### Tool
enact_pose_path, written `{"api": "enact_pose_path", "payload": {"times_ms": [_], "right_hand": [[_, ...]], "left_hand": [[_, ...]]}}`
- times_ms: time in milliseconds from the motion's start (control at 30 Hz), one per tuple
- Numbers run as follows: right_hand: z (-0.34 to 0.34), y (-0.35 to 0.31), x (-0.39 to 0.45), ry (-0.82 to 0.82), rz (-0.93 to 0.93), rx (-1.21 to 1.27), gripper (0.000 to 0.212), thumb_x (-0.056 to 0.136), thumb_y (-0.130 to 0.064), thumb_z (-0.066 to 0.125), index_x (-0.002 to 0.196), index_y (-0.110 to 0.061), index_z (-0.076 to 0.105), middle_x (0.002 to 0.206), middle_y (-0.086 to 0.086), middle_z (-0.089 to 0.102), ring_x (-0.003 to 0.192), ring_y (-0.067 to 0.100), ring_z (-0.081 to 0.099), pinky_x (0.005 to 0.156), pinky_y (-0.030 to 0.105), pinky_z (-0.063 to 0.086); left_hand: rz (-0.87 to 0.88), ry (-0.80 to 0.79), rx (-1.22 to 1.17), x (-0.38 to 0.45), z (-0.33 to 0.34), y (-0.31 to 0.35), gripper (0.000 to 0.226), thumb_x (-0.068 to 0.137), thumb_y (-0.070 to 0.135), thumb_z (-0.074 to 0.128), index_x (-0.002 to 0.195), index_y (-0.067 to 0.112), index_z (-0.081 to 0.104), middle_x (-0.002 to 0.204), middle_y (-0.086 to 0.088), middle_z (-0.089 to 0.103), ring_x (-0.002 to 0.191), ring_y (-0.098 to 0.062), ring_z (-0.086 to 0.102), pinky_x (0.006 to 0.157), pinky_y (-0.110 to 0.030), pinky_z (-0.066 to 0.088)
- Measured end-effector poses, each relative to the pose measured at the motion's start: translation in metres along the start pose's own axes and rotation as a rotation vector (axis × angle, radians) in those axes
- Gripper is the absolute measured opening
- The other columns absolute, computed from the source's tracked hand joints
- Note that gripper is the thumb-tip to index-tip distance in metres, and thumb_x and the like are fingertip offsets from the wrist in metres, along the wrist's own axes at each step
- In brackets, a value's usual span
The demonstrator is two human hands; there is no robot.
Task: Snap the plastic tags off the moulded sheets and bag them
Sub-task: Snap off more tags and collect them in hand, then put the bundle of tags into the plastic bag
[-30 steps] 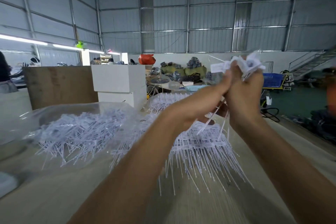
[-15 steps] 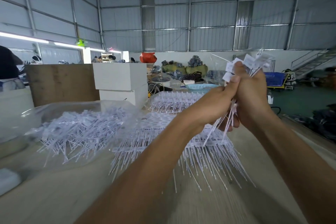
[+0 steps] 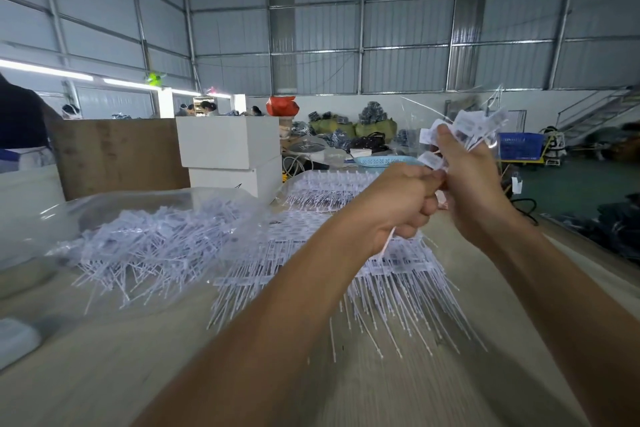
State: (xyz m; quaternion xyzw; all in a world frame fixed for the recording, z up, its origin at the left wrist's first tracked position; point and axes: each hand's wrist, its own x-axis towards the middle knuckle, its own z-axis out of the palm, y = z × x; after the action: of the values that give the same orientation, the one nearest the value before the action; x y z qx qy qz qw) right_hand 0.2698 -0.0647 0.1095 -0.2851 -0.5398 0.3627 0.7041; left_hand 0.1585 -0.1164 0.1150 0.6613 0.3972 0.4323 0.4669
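Observation:
Both hands are raised above the table, close together. My right hand [image 3: 474,180] grips a bunch of white plastic tags [image 3: 474,125], whose flat heads fan out above its fingers. My left hand [image 3: 401,201] is curled round the thin tails of the same bunch, just left of and below the right hand. Beneath the hands lies a stack of moulded tag sheets [image 3: 391,274] with long thin tails pointing toward me. A clear plastic bag [image 3: 152,236] holding many loose tags lies on the table at left.
Further tag sheets [image 3: 325,187] lie at the table's [image 3: 173,357] far side. White boxes [image 3: 228,146] and a brown board [image 3: 117,152] stand behind the bag. A white object [image 3: 17,340] sits at the left edge. A blue crate [image 3: 519,146] and people are in the background.
My left hand has slid down from the tag heads to their tails. The right hand has moved slightly lower and kept the bunch.

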Motion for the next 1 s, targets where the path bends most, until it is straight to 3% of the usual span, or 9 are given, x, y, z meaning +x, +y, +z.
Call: {"api": "enact_pose_path", "payload": {"times_ms": [100, 200, 300, 367, 533, 733, 867, 967, 1000], "right_hand": [[0.003, -0.005, -0.003, -0.073, -0.018, 0.066, 0.006, 0.101, -0.026, 0.059, 0.102, -0.020, 0.059, 0.096, 0.008, 0.059, 0.092, 0.024, 0.054, 0.079, 0.042, 0.044], [0.009, -0.011, -0.007, -0.209, -0.055, 0.125, 0.018, 0.096, -0.026, 0.065, 0.110, -0.017, 0.061, 0.095, 0.001, 0.068, 0.089, 0.017, 0.064, 0.076, 0.032, 0.052], [0.015, -0.011, -0.011, -0.419, -0.048, 0.153, 0.030, 0.094, -0.026, 0.067, 0.120, -0.012, 0.060, 0.107, 0.005, 0.070, 0.103, 0.021, 0.067, 0.089, 0.035, 0.056], [0.014, -0.009, -0.010, -0.506, 0.009, 0.228, 0.033, 0.093, -0.025, 0.069, 0.123, -0.016, 0.061, 0.117, 0.004, 0.070, 0.112, 0.023, 0.067, 0.096, 0.041, 0.055], [-0.001, -0.009, -0.007, -0.549, 0.072, 0.289, 0.054, 0.090, -0.036, 0.072, 0.141, -0.032, 0.055, 0.142, -0.003, 0.060, 0.125, 0.027, 0.062, 0.090, 0.036, 0.056], [0.039, 0.009, -0.038, -0.720, 0.096, 0.032, 0.048, 0.090, -0.041, 0.067, 0.135, -0.027, 0.061, 0.133, -0.003, 0.066, 0.125, 0.017, 0.061, 0.100, 0.033, 0.054], [0.090, 0.026, -0.080, -0.945, 0.033, -0.256, 0.047, 0.087, -0.044, 0.066, 0.133, -0.036, 0.060, 0.131, -0.020, 0.064, 0.124, -0.002, 0.057, 0.103, 0.024, 0.050], [0.122, 0.050, -0.106, -1.089, -0.132, -0.583, 0.050, 0.091, -0.051, 0.063, 0.139, -0.040, 0.054, 0.145, -0.024, 0.050, 0.131, -0.008, 0.046, 0.109, 0.024, 0.043], [0.131, 0.058, -0.112, -1.121, -0.213, -0.696, 0.051, 0.094, -0.050, 0.062, 0.143, -0.039, 0.051, 0.150, -0.020, 0.045, 0.135, -0.003, 0.042, 0.113, 0.026, 0.038]], "left_hand": [[0.117, 0.126, 0.270, 0.000, -0.007, 0.005, 0.028, 0.108, 0.029, 0.042, 0.089, 0.014, 0.057, 0.055, 0.003, 0.041, 0.037, -0.006, 0.028, 0.040, -0.018, 0.019], [0.205, 0.216, 0.401, -0.005, -0.022, 0.009, 0.029, 0.108, 0.029, 0.041, 0.089, 0.013, 0.057, 0.059, 0.004, 0.044, 0.033, -0.001, 0.030, 0.037, -0.017, 0.024], [0.249, 0.248, 0.476, -0.022, -0.046, 0.009, 0.029, 0.108, 0.029, 0.040, 0.089, 0.014, 0.056, 0.059, 0.006, 0.043, 0.037, -0.001, 0.031, 0.039, -0.019, 0.026], [0.278, 0.304, 0.530, -0.039, -0.071, 0.007, 0.029, 0.108, 0.029, 0.041, 0.086, 0.017, 0.055, 0.059, 0.008, 0.043, 0.040, 0.000, 0.033, 0.042, -0.019, 0.028], [0.283, 0.508, 0.674, -0.102, -0.142, -0.022, 0.029, 0.107, 0.021, 0.041, 0.081, 0.019, 0.052, 0.046, 0.014, 0.046, 0.040, -0.003, 0.035, 0.044, -0.019, 0.030], [0.092, 0.646, 0.936, -0.189, -0.214, -0.105, 0.034, 0.103, 0.014, 0.047, 0.073, 0.029, 0.051, 0.065, 0.024, 0.057, 0.055, -0.001, 0.050, 0.055, -0.032, 0.036], [-0.209, 0.704, 0.980, -0.232, -0.259, -0.142, 0.037, 0.099, 0.005, 0.048, 0.071, 0.028, 0.054, 0.059, 0.007, 0.053, 0.050, -0.006, 0.049, 0.051, -0.028, 0.038], [-0.364, 0.685, 1.077, -0.245, -0.278, -0.150, 0.038, 0.092, -0.001, 0.051, 0.070, 0.030, 0.050, 0.074, 0.007, 0.060, 0.064, -0.005, 0.058, 0.057, -0.019, 0.040], [-0.407, 0.674, 1.091, -0.243, -0.281, -0.151, 0.040, 0.092, -0.001, 0.050, 0.069, 0.032, 0.046, 0.082, 0.003, 0.063, 0.074, -0.014, 0.063, 0.064, -0.022, 0.042]]}}
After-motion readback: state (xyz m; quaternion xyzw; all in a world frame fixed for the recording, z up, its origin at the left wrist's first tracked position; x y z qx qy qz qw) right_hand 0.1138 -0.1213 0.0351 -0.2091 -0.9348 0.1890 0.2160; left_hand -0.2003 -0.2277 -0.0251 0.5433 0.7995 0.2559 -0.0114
